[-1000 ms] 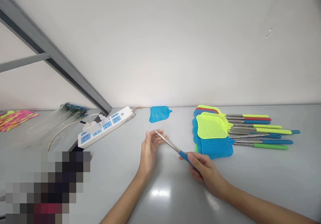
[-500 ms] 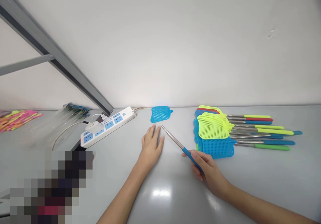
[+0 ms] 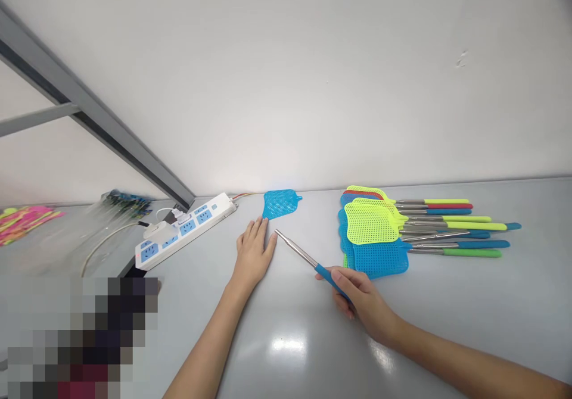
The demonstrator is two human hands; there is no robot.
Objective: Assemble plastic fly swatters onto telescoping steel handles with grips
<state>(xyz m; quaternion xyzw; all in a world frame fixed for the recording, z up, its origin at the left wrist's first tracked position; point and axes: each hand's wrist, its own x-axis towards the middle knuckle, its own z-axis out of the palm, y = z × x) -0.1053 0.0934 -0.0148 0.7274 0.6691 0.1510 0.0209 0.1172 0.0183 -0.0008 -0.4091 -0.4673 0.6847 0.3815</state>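
Observation:
My right hand is closed around the blue grip of a metal fly swatter handle. The handle tilts up to the left, its bare tip close to my left thumb. My left hand lies palm down on the grey table with its fingers extended. Just beyond those fingertips lies a loose blue swatter head, its short stem pointing right; whether the fingertips touch its lower left corner I cannot tell. Right of my hands is a pile of whole fly swatters in yellow, blue, red and green, handles pointing right.
A white power strip with plugs and cables stands at the left, by a grey metal frame. Beyond it are a clear plastic bag and pink and yellow pieces. A wall rises behind the table. The lower left is pixelated.
The whole view has shifted slightly, so most things appear a little further left. My left hand has moved closer to the loose blue swatter head. My right hand keeps its hold on the handle.

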